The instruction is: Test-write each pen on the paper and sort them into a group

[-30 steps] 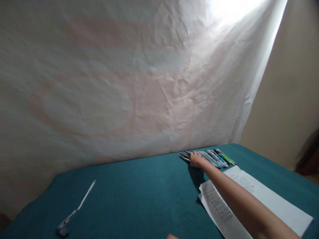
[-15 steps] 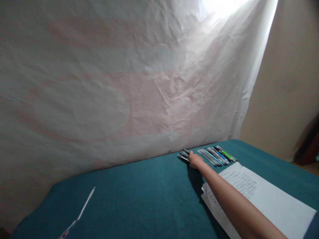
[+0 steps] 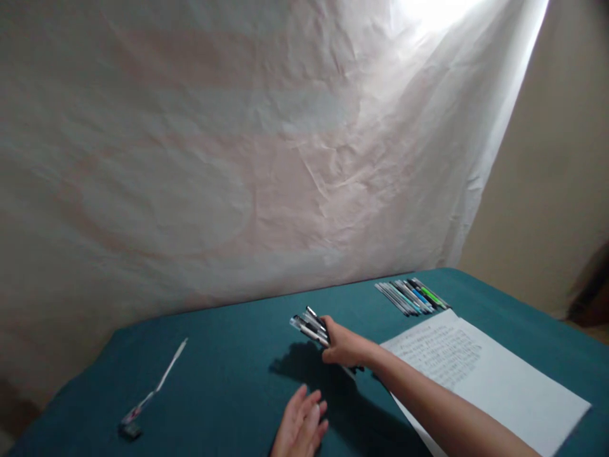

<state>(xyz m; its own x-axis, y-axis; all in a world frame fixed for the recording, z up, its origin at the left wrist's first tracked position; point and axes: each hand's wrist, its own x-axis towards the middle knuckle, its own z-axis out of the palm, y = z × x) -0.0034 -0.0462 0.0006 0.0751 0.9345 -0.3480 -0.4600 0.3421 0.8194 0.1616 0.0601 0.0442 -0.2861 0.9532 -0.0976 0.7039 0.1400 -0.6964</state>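
A bundle of pens (image 3: 310,327), with clear, white and black parts, is gripped in my right hand (image 3: 345,343) above the table. The caps stick out to the left of the fingers, and a few pen ends show below the palm. My left hand (image 3: 302,422) is at the bottom centre, empty, with its fingers stretched out a little apart. It lies below and to the left of the held pens, not touching them. A row of more pens (image 3: 413,297), clear, blue, black and green, lies side by side at the back right.
Handwritten paper sheets (image 3: 514,381) lie on the right, partly under my right forearm. On the left is a thin white strip-like item (image 3: 171,368) with a small dark object (image 3: 129,430) at its near end. A green cloth covers the table (image 3: 223,381); a pale sheet (image 3: 190,158) hangs behind.
My right hand has lifted the bundle of pens from the back of the table and brought it nearer and to the left. My left hand has come into view.
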